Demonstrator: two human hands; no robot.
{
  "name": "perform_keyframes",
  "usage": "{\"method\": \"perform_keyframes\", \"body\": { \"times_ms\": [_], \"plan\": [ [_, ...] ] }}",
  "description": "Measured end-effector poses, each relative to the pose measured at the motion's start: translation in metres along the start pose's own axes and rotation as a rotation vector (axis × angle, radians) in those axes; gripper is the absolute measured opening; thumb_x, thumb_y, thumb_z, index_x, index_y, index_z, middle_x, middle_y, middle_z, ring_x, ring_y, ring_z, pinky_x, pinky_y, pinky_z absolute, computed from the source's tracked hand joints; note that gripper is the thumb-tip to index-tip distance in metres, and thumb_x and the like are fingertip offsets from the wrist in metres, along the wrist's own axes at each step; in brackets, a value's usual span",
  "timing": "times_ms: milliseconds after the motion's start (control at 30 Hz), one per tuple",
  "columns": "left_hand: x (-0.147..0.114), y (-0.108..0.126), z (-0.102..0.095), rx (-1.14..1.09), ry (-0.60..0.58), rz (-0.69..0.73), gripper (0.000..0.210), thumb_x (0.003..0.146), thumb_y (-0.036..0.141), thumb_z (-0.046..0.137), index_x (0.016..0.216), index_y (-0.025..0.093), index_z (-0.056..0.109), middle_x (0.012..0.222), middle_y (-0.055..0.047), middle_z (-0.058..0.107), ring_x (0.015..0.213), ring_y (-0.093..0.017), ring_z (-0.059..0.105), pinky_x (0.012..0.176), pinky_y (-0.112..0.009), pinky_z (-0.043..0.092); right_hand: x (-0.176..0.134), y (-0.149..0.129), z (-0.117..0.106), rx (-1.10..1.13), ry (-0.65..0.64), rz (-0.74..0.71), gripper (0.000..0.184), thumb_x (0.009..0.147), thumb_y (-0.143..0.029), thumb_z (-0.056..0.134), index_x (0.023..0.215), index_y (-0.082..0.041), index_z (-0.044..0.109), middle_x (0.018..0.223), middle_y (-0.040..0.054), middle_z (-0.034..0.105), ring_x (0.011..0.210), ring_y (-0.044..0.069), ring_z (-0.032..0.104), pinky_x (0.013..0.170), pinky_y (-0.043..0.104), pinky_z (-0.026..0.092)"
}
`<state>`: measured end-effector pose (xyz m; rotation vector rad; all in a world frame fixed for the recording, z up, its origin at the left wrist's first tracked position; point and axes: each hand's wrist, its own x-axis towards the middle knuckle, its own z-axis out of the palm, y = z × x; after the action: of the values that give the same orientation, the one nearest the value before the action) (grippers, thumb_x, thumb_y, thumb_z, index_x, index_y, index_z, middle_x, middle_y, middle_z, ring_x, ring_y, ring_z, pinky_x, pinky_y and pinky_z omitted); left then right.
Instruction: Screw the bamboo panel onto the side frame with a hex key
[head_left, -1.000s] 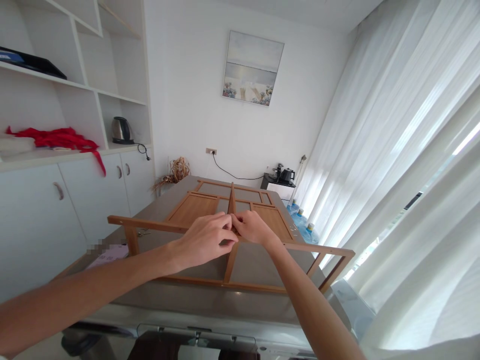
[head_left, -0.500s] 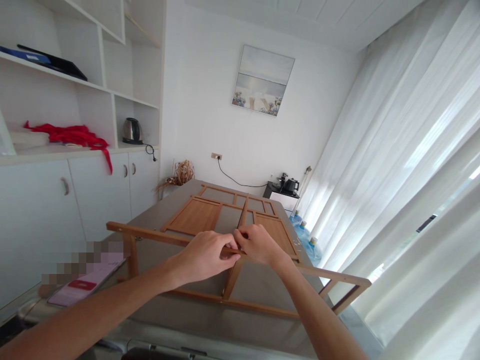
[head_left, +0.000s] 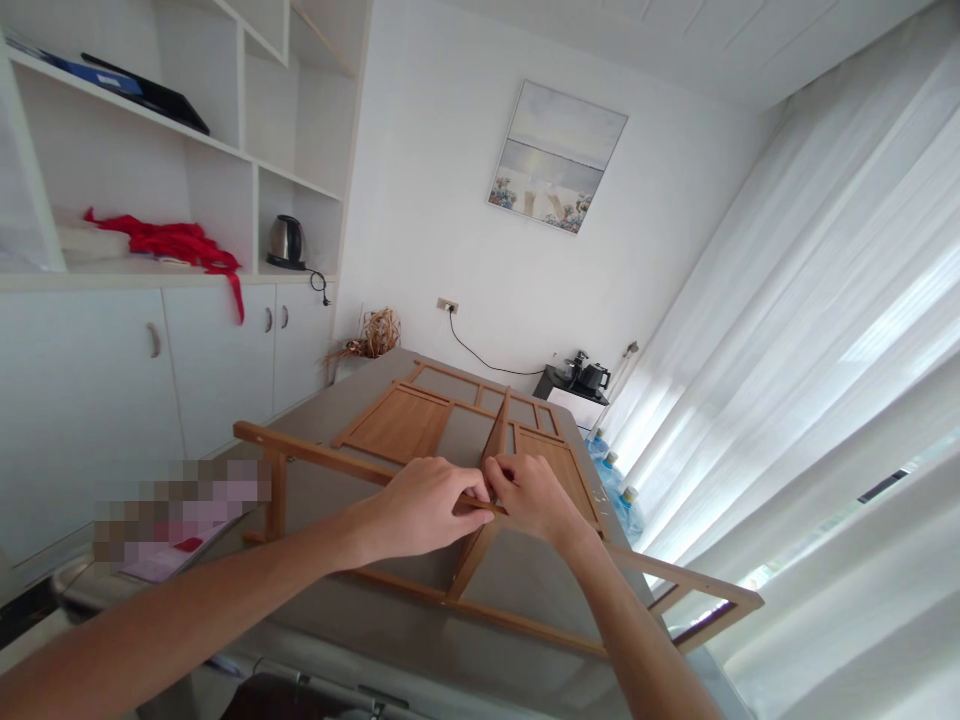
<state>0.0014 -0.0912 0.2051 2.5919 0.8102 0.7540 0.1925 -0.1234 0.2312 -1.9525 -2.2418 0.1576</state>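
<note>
A light-brown wooden frame [head_left: 319, 452] stands on the grey table [head_left: 540, 580], its long upper rail running across in front of me. My left hand [head_left: 431, 508] pinches that rail near its middle, thumb below and fingers above. Close beside it, my right hand [head_left: 534, 500] is closed with curled fingertips at the spot where the rail meets a middle divider [head_left: 474, 562]. Whatever lies between the right fingertips is hidden. Behind the hands, a left panel [head_left: 394, 424] and a right panel [head_left: 559, 468] lie flat within the far part of the woodwork.
A blurred-out pinkish patch [head_left: 217, 505] is at the table's left edge. White cabinets [head_left: 217, 375] hold a kettle [head_left: 286, 240] and red cloth [head_left: 176, 243]. Blue water bottles [head_left: 626, 508] and a white curtain [head_left: 810, 400] border the right. A black kettle [head_left: 595, 377] stands at the back.
The whole view has shifted, so the room appears further right. Both hands keep their closed grip at the middle of the rail, and the wooden frame shows little change.
</note>
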Motion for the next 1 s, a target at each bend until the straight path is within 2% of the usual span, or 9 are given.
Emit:
{"method": "perform_keyframes", "body": {
  "times_ms": [300,500,667,767,1000],
  "plan": [
    [0.001,-0.003,-0.001,-0.009,-0.012,0.019,0.015,0.094,0.04,0.07,0.093,0.026,0.076,0.091,0.0,0.082,0.078,-0.022,0.076,0.07,-0.029,0.047,0.0,0.006,0.009,0.048,0.019,-0.021,0.029,0.102,-0.045,0.063,0.113,-0.018,0.067,0.11,0.0041,0.071,0.093,0.016,0.069,0.085,0.037,0.06],
    [0.001,-0.002,-0.002,-0.039,-0.015,0.068,0.016,0.094,0.035,0.071,0.107,0.028,0.074,0.105,0.002,0.082,0.093,-0.02,0.077,0.076,-0.026,0.051,0.0,0.01,0.01,0.078,0.016,-0.028,0.03,0.102,-0.045,0.063,0.112,-0.017,0.068,0.108,0.0043,0.071,0.092,0.016,0.07,0.086,0.037,0.059],
    [-0.001,-0.003,-0.002,-0.019,-0.016,0.138,0.017,0.096,0.029,0.067,0.109,0.031,0.078,0.112,0.001,0.081,0.092,-0.02,0.076,0.078,-0.026,0.05,-0.002,0.008,0.009,0.12,0.011,-0.054,0.03,0.101,-0.045,0.065,0.118,-0.02,0.067,0.116,0.0053,0.069,0.1,0.018,0.069,0.088,0.038,0.059],
    [-0.001,-0.003,-0.004,-0.008,-0.029,0.174,0.019,0.097,0.028,0.065,0.108,0.033,0.08,0.11,0.002,0.081,0.092,-0.019,0.076,0.076,-0.026,0.05,-0.002,0.008,0.009,0.149,-0.003,-0.075,0.032,0.1,-0.044,0.065,0.122,-0.021,0.065,0.122,0.0064,0.068,0.104,0.019,0.069,0.09,0.039,0.059],
    [-0.002,-0.003,-0.006,0.003,-0.038,0.202,0.023,0.099,0.03,0.064,0.115,0.03,0.081,0.107,-0.001,0.082,0.092,-0.02,0.078,0.075,-0.025,0.05,0.007,0.014,0.0,0.198,-0.049,-0.104,0.034,0.101,-0.046,0.063,0.12,-0.018,0.066,0.116,0.0056,0.07,0.1,0.018,0.069,0.091,0.041,0.059]
  ]
}}
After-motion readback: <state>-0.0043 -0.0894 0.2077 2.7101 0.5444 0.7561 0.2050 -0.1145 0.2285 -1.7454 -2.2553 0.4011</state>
